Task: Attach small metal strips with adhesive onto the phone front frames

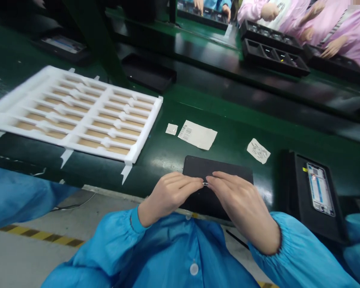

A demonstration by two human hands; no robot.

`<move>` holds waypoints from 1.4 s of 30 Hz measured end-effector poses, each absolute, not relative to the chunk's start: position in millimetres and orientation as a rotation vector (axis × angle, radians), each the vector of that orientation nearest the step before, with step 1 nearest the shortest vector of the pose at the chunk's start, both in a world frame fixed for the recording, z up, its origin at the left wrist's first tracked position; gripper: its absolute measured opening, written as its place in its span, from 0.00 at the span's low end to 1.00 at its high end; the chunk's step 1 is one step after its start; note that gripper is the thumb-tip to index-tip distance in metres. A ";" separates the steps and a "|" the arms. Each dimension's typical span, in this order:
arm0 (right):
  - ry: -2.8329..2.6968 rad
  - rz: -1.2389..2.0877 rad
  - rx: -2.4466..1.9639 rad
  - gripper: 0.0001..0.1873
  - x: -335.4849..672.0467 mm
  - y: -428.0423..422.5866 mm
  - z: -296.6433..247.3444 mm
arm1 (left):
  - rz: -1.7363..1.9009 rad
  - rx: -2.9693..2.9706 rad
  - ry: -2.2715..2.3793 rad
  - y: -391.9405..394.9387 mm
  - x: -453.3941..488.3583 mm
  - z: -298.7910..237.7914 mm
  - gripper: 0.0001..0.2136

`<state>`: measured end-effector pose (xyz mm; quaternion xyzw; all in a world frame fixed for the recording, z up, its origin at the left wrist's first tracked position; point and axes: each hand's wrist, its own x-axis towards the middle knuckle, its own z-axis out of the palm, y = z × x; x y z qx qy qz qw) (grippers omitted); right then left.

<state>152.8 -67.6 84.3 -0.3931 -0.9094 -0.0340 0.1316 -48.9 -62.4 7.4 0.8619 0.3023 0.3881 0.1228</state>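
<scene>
My left hand (174, 193) and my right hand (238, 197) meet over a black mat (217, 164), fingertips nearly touching. Between them is a small shiny silver piece (205, 184), pinched from both sides; its kind is too small to make out. The fingers of each hand are pressed together, and the undersides are hidden. The mat lies at the front edge of the green table (165, 156), partly covered by my hands.
Left lies a white slotted tray (68, 136) taped down. Behind the mat are a barcode label (199, 136), a small paper (171, 129) and a marked sticker (258, 151). A phone frame (320, 190) rests in a black tray (297, 200) at right. Co-workers' hands work across the bench.
</scene>
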 end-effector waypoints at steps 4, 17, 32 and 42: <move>-2.742 -0.182 -1.082 0.19 145.2 -66.1 93.5 | 1.146 2.492 0.860 -62.3 -48.4 9.0 0.09; -2.474 -0.006 -1.169 0.19 159.2 -88.9 64.2 | 1.171 2.473 0.877 -65.7 -48.4 7.3 0.09; -2.370 -0.068 -1.138 0.17 164.0 -99.8 29.1 | 1.069 2.526 0.924 -67.6 -46.2 10.2 0.09; -1.690 0.282 -1.438 0.09 206.5 -105.1 58.6 | 0.858 2.445 1.141 -56.9 -101.7 53.1 0.08</move>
